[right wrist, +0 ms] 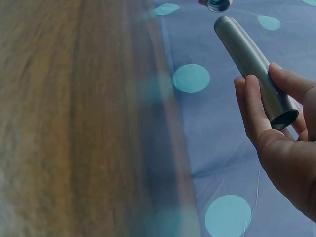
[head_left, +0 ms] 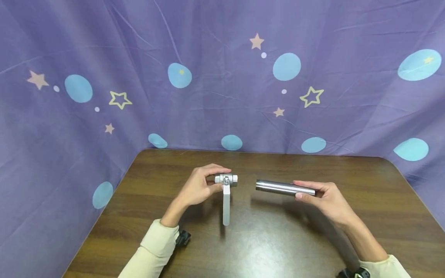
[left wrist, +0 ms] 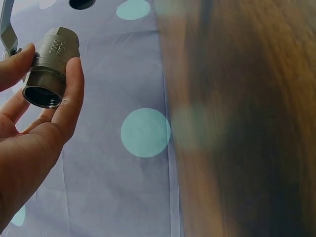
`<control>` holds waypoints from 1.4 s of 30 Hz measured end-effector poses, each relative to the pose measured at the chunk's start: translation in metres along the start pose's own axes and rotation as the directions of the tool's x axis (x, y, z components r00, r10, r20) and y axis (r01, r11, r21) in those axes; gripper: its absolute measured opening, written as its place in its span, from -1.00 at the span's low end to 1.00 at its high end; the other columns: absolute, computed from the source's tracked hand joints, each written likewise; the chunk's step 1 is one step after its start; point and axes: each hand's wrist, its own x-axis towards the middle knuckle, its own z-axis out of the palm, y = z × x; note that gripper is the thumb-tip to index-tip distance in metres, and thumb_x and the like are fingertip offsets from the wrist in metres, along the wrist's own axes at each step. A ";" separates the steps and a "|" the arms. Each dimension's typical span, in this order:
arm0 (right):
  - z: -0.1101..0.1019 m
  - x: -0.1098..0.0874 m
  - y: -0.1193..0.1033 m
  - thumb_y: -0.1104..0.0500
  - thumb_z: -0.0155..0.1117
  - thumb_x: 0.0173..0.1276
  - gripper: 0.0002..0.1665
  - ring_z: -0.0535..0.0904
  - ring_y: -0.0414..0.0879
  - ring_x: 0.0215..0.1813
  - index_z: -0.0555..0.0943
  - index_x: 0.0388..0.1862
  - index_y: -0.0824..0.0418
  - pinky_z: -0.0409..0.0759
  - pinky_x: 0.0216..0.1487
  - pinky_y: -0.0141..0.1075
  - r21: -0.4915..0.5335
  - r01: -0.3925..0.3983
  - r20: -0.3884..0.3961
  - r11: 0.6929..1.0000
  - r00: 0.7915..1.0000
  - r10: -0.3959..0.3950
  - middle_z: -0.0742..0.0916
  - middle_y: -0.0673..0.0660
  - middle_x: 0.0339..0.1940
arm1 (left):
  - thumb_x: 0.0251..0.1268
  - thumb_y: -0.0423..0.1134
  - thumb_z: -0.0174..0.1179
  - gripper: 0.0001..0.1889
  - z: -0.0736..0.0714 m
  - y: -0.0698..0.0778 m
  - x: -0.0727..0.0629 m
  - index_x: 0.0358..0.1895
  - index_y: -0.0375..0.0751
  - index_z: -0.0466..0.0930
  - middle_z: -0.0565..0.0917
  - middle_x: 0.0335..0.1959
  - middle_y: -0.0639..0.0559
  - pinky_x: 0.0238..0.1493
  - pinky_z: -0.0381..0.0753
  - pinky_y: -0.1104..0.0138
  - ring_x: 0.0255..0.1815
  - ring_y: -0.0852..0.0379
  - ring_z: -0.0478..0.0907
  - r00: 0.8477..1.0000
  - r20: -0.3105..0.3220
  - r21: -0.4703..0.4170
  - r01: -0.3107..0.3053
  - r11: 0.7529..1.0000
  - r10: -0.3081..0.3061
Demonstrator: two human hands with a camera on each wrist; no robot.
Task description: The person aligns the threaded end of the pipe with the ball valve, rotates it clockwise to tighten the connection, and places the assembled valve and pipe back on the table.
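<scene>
My left hand [head_left: 200, 185] pinches a metal ball valve [head_left: 233, 180] between thumb and fingers. The valve's long flat lever handle [head_left: 226, 206] points down toward me in the head view. In the left wrist view, the valve body [left wrist: 51, 55] shows stamped lettering and an open threaded end. A smooth steel pipe [head_left: 278, 187] is gripped near its right end by my right hand [head_left: 328, 200]. Its other end points left at the valve, with a gap between them. The right wrist view shows the pipe [right wrist: 252, 64] to be hollow at the near end.
Both parts are held above a brown wooden table [head_left: 167, 166], where shadows fall below them. A purple curtain [head_left: 215, 104] with blue spots and stars hangs behind and to the sides. Dark wrist devices [head_left: 182, 238] sit at my pale sleeves [head_left: 153, 247].
</scene>
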 end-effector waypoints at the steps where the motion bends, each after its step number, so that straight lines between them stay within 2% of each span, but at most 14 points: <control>1: 0.000 0.000 -0.001 0.41 0.44 0.40 -0.50 0.74 -0.37 -0.12 0.64 0.30 0.52 0.78 -0.17 -0.43 0.004 0.003 -0.001 1.000 1.000 -0.003 0.89 -0.12 -0.01 | 0.19 -0.61 0.37 -0.53 0.000 0.000 0.000 0.21 -0.34 0.75 0.76 0.15 -0.22 0.12 0.86 0.24 0.06 0.12 0.70 1.000 0.000 -0.011 0.001 1.000 -0.001; 10: -0.001 0.002 -0.007 0.42 0.44 0.40 -0.49 0.79 -0.30 -0.03 0.62 0.30 0.54 0.82 -0.06 -0.42 0.062 0.028 0.001 0.998 1.000 -0.028 0.88 -0.11 0.04 | 0.17 -0.64 0.38 -0.51 0.001 0.006 0.003 0.21 -0.36 0.74 0.75 0.17 -0.24 0.17 0.84 0.24 0.07 0.15 0.69 1.000 -0.012 -0.053 -0.001 0.999 0.000; 18: -0.001 0.003 -0.015 0.47 0.41 0.38 -0.50 0.80 -0.32 -0.05 0.63 0.29 0.55 0.82 -0.07 -0.44 0.106 0.030 -0.016 0.994 0.999 -0.028 0.89 -0.13 0.04 | 0.14 -0.65 0.39 -0.50 0.005 0.012 0.007 0.21 -0.36 0.74 0.76 0.17 -0.24 0.22 0.82 0.02 0.09 0.18 0.69 0.999 -0.015 -0.077 -0.045 0.996 0.044; 28: -0.001 0.005 -0.020 0.49 0.42 0.36 -0.50 0.81 -0.32 -0.06 0.63 0.27 0.56 0.82 -0.09 -0.44 0.097 0.052 -0.023 0.994 0.998 -0.050 0.88 -0.15 0.03 | 0.14 -0.66 0.35 -0.49 0.011 0.018 0.012 0.22 -0.41 0.72 0.74 0.19 -0.28 0.22 0.82 0.17 0.11 0.14 0.68 0.998 -0.009 -0.108 -0.066 0.992 0.066; 32: 0.000 0.007 -0.024 0.48 0.43 0.37 -0.50 0.82 -0.29 -0.09 0.64 0.28 0.55 0.83 -0.10 -0.42 0.100 0.064 -0.024 0.993 0.998 -0.062 0.89 -0.12 0.01 | 0.13 -0.67 0.33 -0.47 0.012 0.019 0.014 0.22 -0.36 0.73 0.74 0.19 -0.26 0.22 0.82 0.23 0.12 0.12 0.69 0.996 -0.015 -0.103 -0.088 0.991 0.087; 37: 0.000 0.007 -0.029 0.54 0.37 0.37 -0.52 0.83 -0.27 -0.08 0.67 0.27 0.50 0.83 -0.06 -0.43 0.172 0.094 -0.018 0.981 0.996 -0.092 0.89 -0.08 0.03 | 0.12 -0.68 0.31 -0.47 0.012 0.020 0.014 0.23 -0.39 0.72 0.74 0.21 -0.26 0.23 0.81 0.24 0.14 0.11 0.69 0.996 -0.014 -0.113 -0.091 0.989 0.090; 42: 0.000 0.007 -0.031 0.58 0.34 0.37 -0.51 0.85 -0.24 -0.07 0.67 0.28 0.48 0.83 -0.03 -0.43 0.214 0.107 -0.013 0.971 0.994 -0.106 0.89 -0.07 0.05 | 0.13 -0.68 0.31 -0.47 0.013 0.023 0.014 0.24 -0.43 0.70 0.73 0.22 -0.27 0.23 0.82 0.13 0.13 0.11 0.68 0.997 -0.002 -0.126 -0.078 0.989 0.079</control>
